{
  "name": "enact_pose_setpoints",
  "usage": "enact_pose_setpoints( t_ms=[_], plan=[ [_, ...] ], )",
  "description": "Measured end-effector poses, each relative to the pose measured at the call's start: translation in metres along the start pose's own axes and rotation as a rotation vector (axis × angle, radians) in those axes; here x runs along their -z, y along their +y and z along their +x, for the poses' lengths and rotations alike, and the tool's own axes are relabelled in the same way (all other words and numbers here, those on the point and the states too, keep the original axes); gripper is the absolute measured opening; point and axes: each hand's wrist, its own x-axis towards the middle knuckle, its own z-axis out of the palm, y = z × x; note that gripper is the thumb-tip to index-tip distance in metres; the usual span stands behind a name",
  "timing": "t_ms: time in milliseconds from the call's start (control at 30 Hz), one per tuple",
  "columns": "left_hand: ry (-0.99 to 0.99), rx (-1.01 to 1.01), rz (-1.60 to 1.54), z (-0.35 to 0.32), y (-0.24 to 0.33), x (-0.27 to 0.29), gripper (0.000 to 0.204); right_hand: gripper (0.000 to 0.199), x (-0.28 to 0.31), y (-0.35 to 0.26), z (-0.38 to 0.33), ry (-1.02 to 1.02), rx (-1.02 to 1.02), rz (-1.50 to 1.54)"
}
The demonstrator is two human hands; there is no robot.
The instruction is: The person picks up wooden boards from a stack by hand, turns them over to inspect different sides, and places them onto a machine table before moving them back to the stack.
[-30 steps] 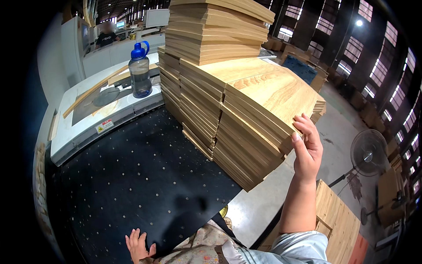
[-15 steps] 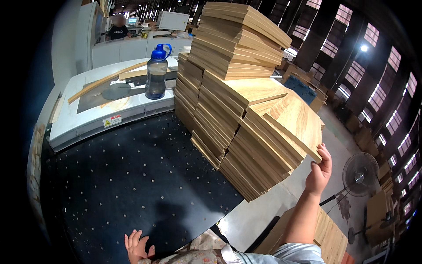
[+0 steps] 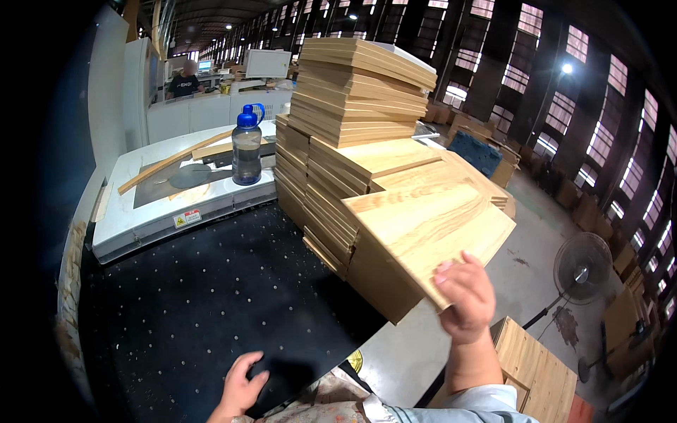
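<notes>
A wood-grain board (image 3: 423, 215) juts out over the near end of the stacked panels, tilted and overhanging their front edge. My right hand (image 3: 465, 292) is closed on its near corner, fingers on the top face; the thumb is hidden beneath. Below and behind the board rises the tall pile of wood panels (image 3: 328, 169), with a further stack (image 3: 352, 95) on top. My left hand (image 3: 243, 381), thumb and fingers apart and holding nothing, hovers over the near edge of the black perforated table (image 3: 211, 303).
A water bottle with a blue lid (image 3: 247, 151) stands on the white machine bed (image 3: 134, 218) at the far left, near some wood strips (image 3: 176, 161). A standing fan (image 3: 582, 268) and a wooden crate (image 3: 539, 359) are at right. A person (image 3: 185, 83) sits far back.
My right hand has drawn the top board toward me and left, so it overhangs the pile. The left hand has shifted right, and the view has tilted up.
</notes>
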Motion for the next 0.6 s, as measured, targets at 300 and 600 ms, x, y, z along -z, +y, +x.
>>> enact_pose_setpoints(
  t_ms=[300, 600],
  plan=[
    [-0.292, 0.163, -1.373, 0.066, 0.143, -0.056, 0.083, 0.035, -0.046, -0.112, -0.003, -0.324, 0.377, 0.371],
    [0.076, 0.038, -1.286, -0.008, 0.047, 0.023, 0.081, 0.024, -0.079, -0.08, -0.122, -0.885, -0.361, 1.37]
  ],
)
